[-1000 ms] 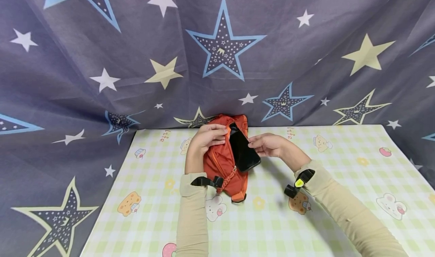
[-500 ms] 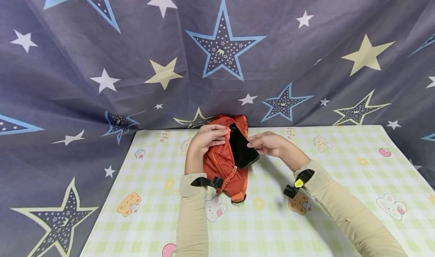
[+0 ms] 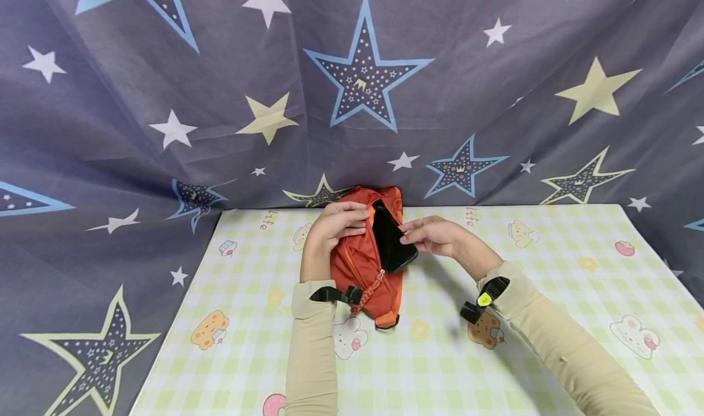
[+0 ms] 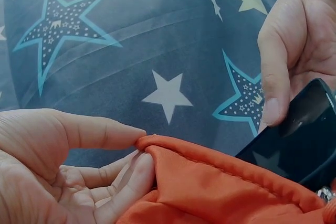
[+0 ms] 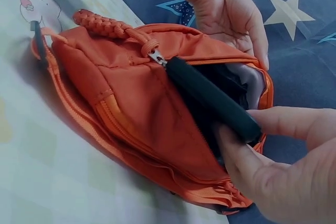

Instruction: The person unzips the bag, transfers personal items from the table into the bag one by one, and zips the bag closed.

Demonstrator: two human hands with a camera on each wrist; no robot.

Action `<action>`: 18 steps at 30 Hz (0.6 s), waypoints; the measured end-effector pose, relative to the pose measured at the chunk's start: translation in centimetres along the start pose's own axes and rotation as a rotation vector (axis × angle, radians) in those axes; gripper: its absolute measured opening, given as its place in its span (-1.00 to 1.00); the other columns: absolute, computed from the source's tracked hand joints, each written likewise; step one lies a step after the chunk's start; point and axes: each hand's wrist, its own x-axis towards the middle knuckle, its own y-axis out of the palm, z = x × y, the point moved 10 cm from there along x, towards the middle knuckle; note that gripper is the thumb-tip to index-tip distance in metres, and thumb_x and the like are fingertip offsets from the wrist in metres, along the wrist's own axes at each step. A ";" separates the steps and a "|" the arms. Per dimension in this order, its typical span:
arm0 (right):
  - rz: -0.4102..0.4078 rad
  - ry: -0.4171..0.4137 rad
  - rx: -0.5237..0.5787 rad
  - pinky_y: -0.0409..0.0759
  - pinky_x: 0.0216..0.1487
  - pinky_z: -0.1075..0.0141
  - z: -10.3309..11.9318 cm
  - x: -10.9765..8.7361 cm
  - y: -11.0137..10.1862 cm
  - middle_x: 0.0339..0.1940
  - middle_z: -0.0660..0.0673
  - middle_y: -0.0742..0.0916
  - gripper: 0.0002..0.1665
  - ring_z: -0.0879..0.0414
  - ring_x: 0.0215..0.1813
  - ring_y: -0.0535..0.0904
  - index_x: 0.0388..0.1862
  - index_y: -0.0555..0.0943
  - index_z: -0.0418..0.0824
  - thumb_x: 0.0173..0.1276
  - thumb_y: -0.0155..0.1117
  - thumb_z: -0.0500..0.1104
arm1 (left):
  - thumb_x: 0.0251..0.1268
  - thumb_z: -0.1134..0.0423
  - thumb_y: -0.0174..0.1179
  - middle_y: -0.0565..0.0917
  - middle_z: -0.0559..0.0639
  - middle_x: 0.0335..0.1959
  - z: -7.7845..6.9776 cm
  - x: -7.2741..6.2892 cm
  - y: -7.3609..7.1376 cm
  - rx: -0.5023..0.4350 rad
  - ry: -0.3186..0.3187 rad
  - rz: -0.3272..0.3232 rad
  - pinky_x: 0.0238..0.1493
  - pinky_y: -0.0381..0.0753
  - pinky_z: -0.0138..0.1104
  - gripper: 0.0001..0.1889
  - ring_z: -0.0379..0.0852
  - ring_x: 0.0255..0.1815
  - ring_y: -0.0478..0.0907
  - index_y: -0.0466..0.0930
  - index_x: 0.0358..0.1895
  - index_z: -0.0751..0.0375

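Note:
An orange-red waist bag (image 3: 352,266) lies at the back of the table with its zipped pocket open. My left hand (image 3: 334,225) pinches the fabric edge of that opening, thumb and index finger on either side in the left wrist view. A black smartphone (image 3: 393,242) sits tilted partly inside the pocket, its lower end sticking out. On the phone's right edge, my right hand (image 3: 431,235) pinches it between thumb and fingers. In the right wrist view, the phone (image 5: 212,98) shows edge-on across the opening, beside the zipper pull (image 5: 156,56) and its braided cord (image 5: 107,24).
The table (image 3: 429,367) has a pale green checked cover with cartoon prints. Close behind the bag hangs a grey curtain (image 3: 220,55) patterned with stars. Each wrist wears a black strap with a small camera, such as the right wrist camera (image 3: 471,310).
The smartphone has slid slightly deeper into the bag's pocket, with my right hand moving along with it. My left hand keeps its grip on the opening's edge.

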 end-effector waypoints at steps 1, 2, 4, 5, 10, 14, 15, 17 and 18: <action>0.007 0.002 -0.003 0.61 -0.11 0.54 -0.1 0.0 0.0 -0.36 0.10 0.71 -0.33 0.33 -0.24 0.66 0.51 0.10 -0.63 0.48 0.00 -0.50 | 0.40 0.45 0.22 0.73 -0.18 -0.34 0.0 0.0 0.0 0.000 -0.001 0.001 -0.31 0.75 -0.44 -0.77 -0.26 -0.36 0.70 0.60 0.07 0.38; 0.012 0.003 -0.009 0.60 -0.11 0.54 -0.1 -0.1 0.1 -0.36 0.10 0.70 -0.32 0.34 -0.24 0.65 0.51 0.09 -0.63 0.48 0.00 -0.49 | 0.40 0.45 0.22 0.73 -0.18 -0.34 0.0 0.0 0.0 0.001 -0.003 0.002 -0.31 0.75 -0.44 -0.77 -0.26 -0.36 0.69 0.61 0.07 0.37; 0.020 0.002 -0.013 0.60 -0.12 0.54 -0.2 -0.1 0.1 -0.36 0.10 0.70 -0.33 0.33 -0.24 0.65 0.51 0.09 -0.62 0.48 0.00 -0.50 | 0.40 0.44 0.22 0.73 -0.18 -0.34 0.0 0.0 0.0 0.005 -0.005 0.003 -0.31 0.75 -0.44 -0.77 -0.26 -0.36 0.69 0.61 0.07 0.37; 0.024 0.001 -0.015 0.60 -0.12 0.54 -0.2 -0.1 0.1 -0.36 0.10 0.69 -0.32 0.33 -0.24 0.65 0.51 0.09 -0.62 0.48 0.00 -0.50 | 0.40 0.44 0.22 0.73 -0.17 -0.33 0.0 0.0 0.1 0.007 -0.005 0.004 -0.31 0.75 -0.44 -0.76 -0.26 -0.36 0.69 0.61 0.07 0.37; 0.055 0.005 0.012 0.66 -0.08 0.49 -0.4 -0.2 0.3 -0.29 0.05 0.71 -0.31 0.28 -0.21 0.68 0.53 0.07 -0.60 0.48 -0.01 -0.51 | 0.40 0.45 0.23 0.73 -0.17 -0.34 0.0 0.0 0.0 0.004 -0.006 0.003 -0.31 0.75 -0.44 -0.74 -0.26 -0.35 0.70 0.60 0.10 0.39; 0.076 0.024 0.049 0.70 -0.04 0.42 -0.6 -0.2 0.5 -0.23 0.00 0.74 -0.29 0.23 -0.17 0.72 0.55 0.03 -0.57 0.48 -0.03 -0.52 | 0.39 0.45 0.23 0.73 -0.17 -0.34 0.1 0.0 0.0 0.002 -0.005 0.001 -0.31 0.75 -0.44 -0.74 -0.26 -0.36 0.71 0.59 0.10 0.40; 0.078 0.028 0.057 0.70 -0.03 0.41 -0.6 -0.2 0.5 -0.22 -0.01 0.74 -0.28 0.22 -0.16 0.72 0.56 0.03 -0.57 0.48 -0.04 -0.52 | 0.40 0.45 0.23 0.73 -0.17 -0.34 0.1 0.0 0.0 0.005 -0.005 0.002 -0.31 0.75 -0.44 -0.74 -0.26 -0.35 0.70 0.59 0.10 0.40; 0.079 0.030 0.068 0.71 -0.03 0.40 -0.7 -0.2 0.6 -0.22 -0.02 0.74 -0.28 0.22 -0.16 0.72 0.56 0.02 -0.56 0.48 -0.05 -0.53 | 0.40 0.44 0.23 0.73 -0.17 -0.33 0.1 0.0 0.1 0.008 -0.005 0.004 -0.30 0.75 -0.44 -0.73 -0.26 -0.35 0.70 0.59 0.11 0.41; 0.078 0.029 0.072 0.71 -0.02 0.40 -0.7 -0.2 0.6 -0.22 -0.02 0.74 -0.28 0.22 -0.16 0.72 0.56 0.02 -0.57 0.48 -0.05 -0.53 | 0.40 0.44 0.23 0.73 -0.17 -0.33 0.1 0.0 0.1 0.007 -0.004 0.004 -0.30 0.75 -0.44 -0.73 -0.27 -0.35 0.71 0.59 0.11 0.41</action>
